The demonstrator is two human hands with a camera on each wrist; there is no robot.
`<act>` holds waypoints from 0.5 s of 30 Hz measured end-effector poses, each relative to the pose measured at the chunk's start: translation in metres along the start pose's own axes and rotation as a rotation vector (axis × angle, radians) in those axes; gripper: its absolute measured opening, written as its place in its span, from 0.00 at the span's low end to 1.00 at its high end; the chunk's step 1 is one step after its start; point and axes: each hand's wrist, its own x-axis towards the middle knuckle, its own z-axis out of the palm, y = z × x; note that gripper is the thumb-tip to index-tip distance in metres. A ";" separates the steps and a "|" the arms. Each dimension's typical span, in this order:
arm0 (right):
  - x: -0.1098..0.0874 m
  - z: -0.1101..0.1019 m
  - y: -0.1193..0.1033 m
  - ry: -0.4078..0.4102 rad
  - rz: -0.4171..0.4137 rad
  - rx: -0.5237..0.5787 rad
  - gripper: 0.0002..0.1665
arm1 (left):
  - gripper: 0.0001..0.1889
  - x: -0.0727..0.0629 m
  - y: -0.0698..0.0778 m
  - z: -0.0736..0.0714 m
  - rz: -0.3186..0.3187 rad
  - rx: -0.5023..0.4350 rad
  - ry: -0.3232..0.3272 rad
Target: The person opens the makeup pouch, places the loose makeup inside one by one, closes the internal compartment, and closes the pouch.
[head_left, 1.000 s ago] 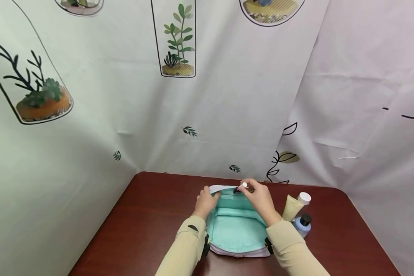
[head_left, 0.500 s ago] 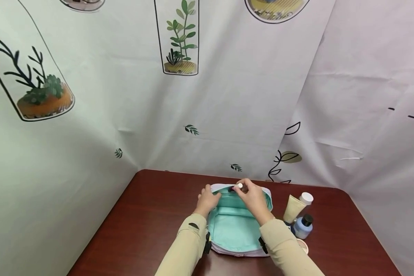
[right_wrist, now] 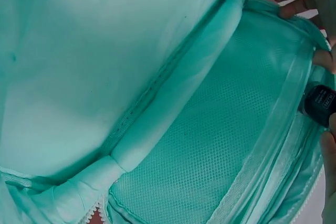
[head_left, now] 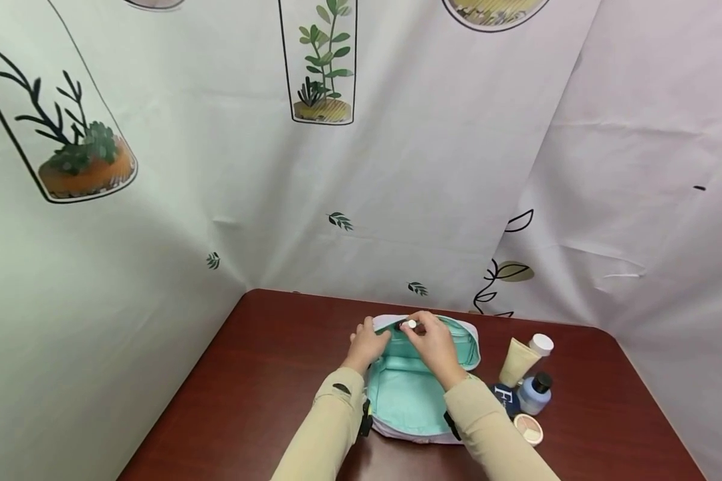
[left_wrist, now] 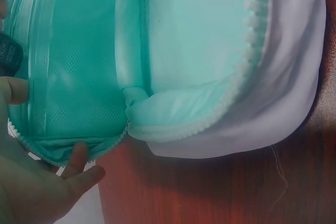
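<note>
left hand (head_left: 368,346) had its fingers curled round the edge of the raised mint lid flap (head_left: 470,334) of a lavender fabric pouch (head_left: 418,438), thumb inside, no wide gap. right hand (head_left: 436,352) had thumb and fingers pinched close on a small dark glossy bottle with a white round end (right_wrist: 319,104), which was up against the flap's inner side, near the rim, beside the zip strip of the mint mesh pocket (right_wrist: 210,114); whether its dark end was past the pocket's opening, could not tell. step in hand looked like tucking the bottle in there: best done with the flap held taut, the opening spread by the left thumb, dark end first, pinch kept until the fabric took the weight. snagging on the zip strip seemed the main risk.

others, right of the pouch on the dark red wooden surface (head_left: 265,387): cream squeeze tube (head_left: 518,364), white-capped container (head_left: 541,345), pale blue black-capped bottle (head_left: 533,397), navy round item with a white letter (head_left: 505,399), round pinkish compact (head_left: 528,429). beige right sleeve (head_left: 487,424) lay between them and the pouch
</note>
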 end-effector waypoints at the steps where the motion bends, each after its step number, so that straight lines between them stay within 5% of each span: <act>1: 0.000 0.001 0.000 0.008 -0.015 0.007 0.08 | 0.32 0.000 0.000 -0.001 -0.001 -0.002 -0.002; 4: -0.001 0.003 0.000 0.017 -0.033 0.019 0.08 | 0.32 0.001 0.001 -0.002 -0.005 -0.007 -0.011; 15: -0.005 0.013 -0.001 -0.131 0.102 0.002 0.09 | 0.31 0.006 -0.002 -0.001 -0.009 0.017 -0.043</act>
